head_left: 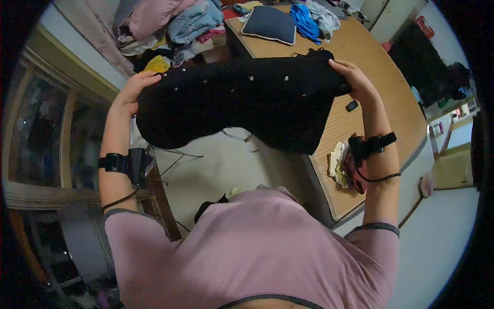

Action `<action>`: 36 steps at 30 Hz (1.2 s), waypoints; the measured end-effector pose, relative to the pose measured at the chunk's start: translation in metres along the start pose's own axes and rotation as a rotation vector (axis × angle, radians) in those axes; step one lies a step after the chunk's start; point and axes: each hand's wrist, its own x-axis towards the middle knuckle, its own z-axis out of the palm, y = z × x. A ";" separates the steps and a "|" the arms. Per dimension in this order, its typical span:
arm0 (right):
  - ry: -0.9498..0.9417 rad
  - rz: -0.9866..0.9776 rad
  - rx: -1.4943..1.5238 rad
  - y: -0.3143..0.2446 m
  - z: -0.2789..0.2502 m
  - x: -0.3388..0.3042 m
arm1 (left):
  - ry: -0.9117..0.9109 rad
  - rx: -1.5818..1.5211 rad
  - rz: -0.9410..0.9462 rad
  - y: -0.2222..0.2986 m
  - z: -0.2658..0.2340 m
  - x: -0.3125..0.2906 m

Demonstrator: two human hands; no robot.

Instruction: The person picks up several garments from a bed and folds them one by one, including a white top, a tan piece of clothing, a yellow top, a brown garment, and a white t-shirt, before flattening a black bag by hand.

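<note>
A black garment (226,105) dotted with small shiny studs is stretched out in the air between my two hands; its exact kind I cannot make out. At its left end, my left hand (137,91) grips the upper corner, thumb on top. My right hand (356,81) pinches the upper right corner, close to a bunched bit of black fabric with thin strings (320,54). The cloth sags along its lower edge and hides part of the table and floor behind it.
A table (381,62) with a tan ribbed mat runs along the right, bearing a dark cushion (268,24), blue cloth (305,23), white cloth (324,21), a small black object (351,106) and folded cloths (338,164). Heaped clothes and bedding (195,20) lie far left.
</note>
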 end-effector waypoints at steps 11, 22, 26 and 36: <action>0.277 0.183 -0.015 0.090 0.019 -0.110 | -0.378 0.444 0.031 -0.072 0.023 0.020; 0.554 0.129 0.233 0.138 0.026 -0.259 | -0.724 0.121 -0.059 -0.140 0.133 0.094; 0.906 -0.093 0.196 0.094 0.020 -0.340 | -0.720 -0.021 0.437 -0.102 0.227 0.071; 1.013 0.094 -0.618 0.161 -0.006 -0.565 | -0.788 0.607 0.690 -0.102 0.398 -0.003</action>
